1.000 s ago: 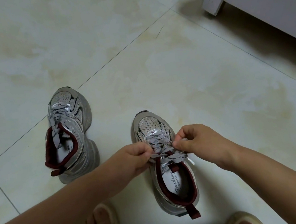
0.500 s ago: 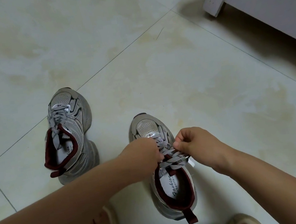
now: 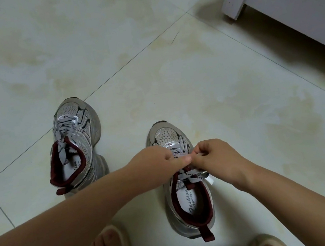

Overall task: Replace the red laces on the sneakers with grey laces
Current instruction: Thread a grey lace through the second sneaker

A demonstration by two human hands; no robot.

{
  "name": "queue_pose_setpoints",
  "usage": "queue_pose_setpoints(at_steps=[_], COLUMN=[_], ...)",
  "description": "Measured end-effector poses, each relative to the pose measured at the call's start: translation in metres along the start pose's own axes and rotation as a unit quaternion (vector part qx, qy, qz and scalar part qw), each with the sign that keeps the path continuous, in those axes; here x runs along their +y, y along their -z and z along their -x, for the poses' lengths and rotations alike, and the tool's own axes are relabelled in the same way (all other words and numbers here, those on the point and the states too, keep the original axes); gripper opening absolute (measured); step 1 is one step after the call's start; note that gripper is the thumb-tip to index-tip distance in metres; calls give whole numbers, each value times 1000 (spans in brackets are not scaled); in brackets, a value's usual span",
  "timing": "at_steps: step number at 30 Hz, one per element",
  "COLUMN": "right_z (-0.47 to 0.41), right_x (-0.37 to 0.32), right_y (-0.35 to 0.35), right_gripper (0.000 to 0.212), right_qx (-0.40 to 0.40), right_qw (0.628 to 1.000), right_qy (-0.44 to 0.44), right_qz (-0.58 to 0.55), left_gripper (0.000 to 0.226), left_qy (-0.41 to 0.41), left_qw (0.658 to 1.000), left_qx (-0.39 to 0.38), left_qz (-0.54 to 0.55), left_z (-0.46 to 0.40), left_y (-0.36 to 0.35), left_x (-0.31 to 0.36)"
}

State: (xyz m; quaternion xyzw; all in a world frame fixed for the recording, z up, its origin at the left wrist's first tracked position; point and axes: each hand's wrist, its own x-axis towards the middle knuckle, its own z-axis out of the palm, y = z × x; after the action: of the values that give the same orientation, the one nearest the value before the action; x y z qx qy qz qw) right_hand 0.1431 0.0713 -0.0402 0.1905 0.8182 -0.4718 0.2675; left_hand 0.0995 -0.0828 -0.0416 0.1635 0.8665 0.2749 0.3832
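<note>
Hands, left (image 3: pixel 159 161) and right (image 3: pixel 215 155), are pinching grey laces (image 3: pixel 190 174) over the sneaker (image 3: pixel 188 203) whose insole is reading "Fashion Sports".

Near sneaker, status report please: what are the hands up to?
Left hand and right hand both pinching the grey lace over the near sneaker. Far sneaker already grey-laced. Nothing in the way.

Your left hand (image 3: pixel 159 161) and right hand (image 3: pixel 215 157) meet over the right sneaker (image 3: pixel 188 203), both pinching its grey lace (image 3: pixel 192 174). At ten o'clock of it stands the other sneaker (image 3: pixel 76 144), already laced grey.
</note>
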Motion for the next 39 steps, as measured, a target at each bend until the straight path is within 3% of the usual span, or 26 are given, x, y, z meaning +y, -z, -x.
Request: queue_pose_setpoints(at_steps=[3, 6, 10, 13, 14, 16, 18, 19, 22, 24, 25, 27, 29, 30, 33, 36, 39], right_z=[0, -1, -2, -2, -2, 1, 8, 12, 23, 23, 22, 22, 23, 25, 33, 40, 34], right_x=[-5, -5, 0, 1, 2, 1, 0, -2, -8, -7, -7, -8, -15, -20, -35, -47, -50], right_y=[-2, -1, 1, 0, 0, 2, 4, 5, -1, -5, -6, -5, 2, 10, 45, 53, 36], right_gripper=[18, 25, 32, 32, 30, 21, 14, 14, 24, 28, 24, 15, 22, 25, 12, 12, 24], right_qx=[-11, -14, -11, 1, 4, 8, 24, 36, 47, 34, 27, 12, 5, 18, 83, 73, 53], right_qw=[999, 999, 1000, 999, 999, 1000, 998, 993, 937, 886, 883, 926, 981, 992, 953, 943, 966], right_qy=[8, 1, -16, -20, -15, 8, 57, 96, 188, 199, 198, 192, 147, 127, 135, 161, 139], right_qz=[46, 34, -6, -41, -40, -23, 20, 62, 292, 418, 426, 325, 124, 11, -258, -283, -212], left_gripper=[44, 37, 14, 15, 16, 17, 9, 22, 66, 75, 76, 74, 71, 70, 64, 59, 49], left_qy=[-34, -7, 32, 55, 57, 38, -30, -81, -222, -226, -224, -225, -218, -215, -218, -222, -207], left_qw=[999, 988, 900, 861, 867, 913, 962, 977, 973, 972, 972, 971, 973, 973, 971, 969, 973], left_qx=[-5, -28, -105, -102, -88, -43, 21, 52, 62, 48, 53, 74, 74, 77, 91, 97, 90], left_qz=[-11, 150, 422, 496, 486, 403, 269, 191, 19, -32, -41, -29, -20, -24, -34, -45, -54], left_z=[-6, -2, 11, 15, 15, 13, 11, 11, 4, 2, 1, 0, 0, 1, 1, -1, 0], left_y=[0, 2, 5, -1, -2, -3, 0, 0, -7, -14, -17, -22, -25, -26, -30, -26, -22], left_x=[2, -8, -29, -40, -41, -39, -33, -30, -27, -28, -31, -37, -39, -40, -40, -38, -33])
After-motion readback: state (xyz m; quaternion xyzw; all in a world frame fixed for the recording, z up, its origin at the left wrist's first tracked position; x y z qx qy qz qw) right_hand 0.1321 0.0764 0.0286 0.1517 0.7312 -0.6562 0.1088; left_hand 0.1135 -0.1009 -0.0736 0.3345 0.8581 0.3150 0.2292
